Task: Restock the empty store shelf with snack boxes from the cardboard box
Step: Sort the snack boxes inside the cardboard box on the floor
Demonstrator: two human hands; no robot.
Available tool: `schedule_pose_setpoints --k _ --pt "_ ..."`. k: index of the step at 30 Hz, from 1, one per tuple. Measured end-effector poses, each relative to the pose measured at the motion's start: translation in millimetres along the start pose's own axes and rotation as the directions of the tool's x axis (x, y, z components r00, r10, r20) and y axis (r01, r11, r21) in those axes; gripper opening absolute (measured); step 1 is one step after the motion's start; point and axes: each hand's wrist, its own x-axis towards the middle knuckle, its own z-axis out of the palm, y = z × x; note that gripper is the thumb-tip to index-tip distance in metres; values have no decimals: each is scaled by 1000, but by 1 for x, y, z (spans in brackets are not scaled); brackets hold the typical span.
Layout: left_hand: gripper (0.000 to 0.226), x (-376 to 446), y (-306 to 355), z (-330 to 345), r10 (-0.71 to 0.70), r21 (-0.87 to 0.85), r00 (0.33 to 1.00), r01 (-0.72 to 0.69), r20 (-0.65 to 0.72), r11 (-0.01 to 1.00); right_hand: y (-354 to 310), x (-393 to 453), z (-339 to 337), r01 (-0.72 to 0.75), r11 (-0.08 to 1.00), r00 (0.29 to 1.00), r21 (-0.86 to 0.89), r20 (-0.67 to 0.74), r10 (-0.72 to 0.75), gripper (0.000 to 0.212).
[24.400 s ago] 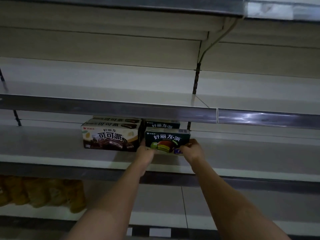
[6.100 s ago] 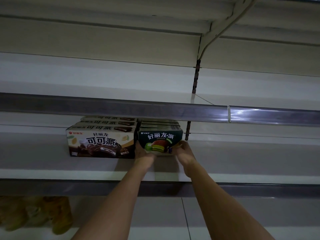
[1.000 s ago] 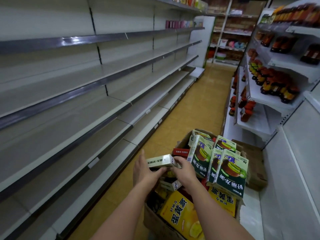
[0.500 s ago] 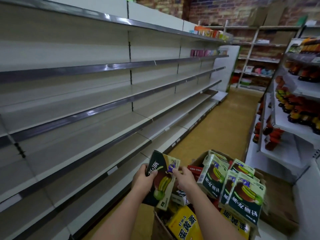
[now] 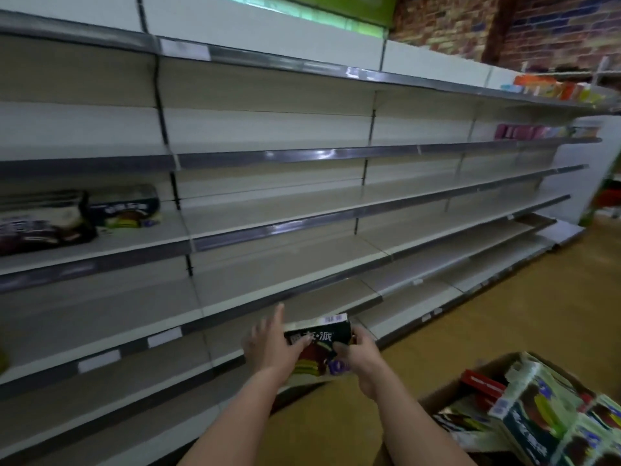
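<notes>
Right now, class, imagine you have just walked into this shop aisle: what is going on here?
A person is restocking shelves. Both hands hold one dark green snack box in front of the shelving: the left hand spreads over its left end and the right hand grips its right end. The cardboard box, lower right, holds more snack boxes. A few boxes already sit on a shelf at the far left; most nearby shelves look bare.

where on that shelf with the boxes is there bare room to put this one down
Bare shelf board runs right of the green pie box, past the upright, along the whole row. Left of it is crowded: the cocoa pie boxes fill that end. Both hands, left hand and right hand, hold the snack box.
</notes>
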Motion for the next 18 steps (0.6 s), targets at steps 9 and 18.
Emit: schedule_pose_setpoints --k 9,18 --pt "61 31 -91 -80 -234 -507 970 237 71 829 -49 30 101 -3 989 991 146 131 -17 26" --pt "34 69 -147 -159 -316 -331 935 251 -163 910 -93 48 208 174 982 964 76 189 -186 37"
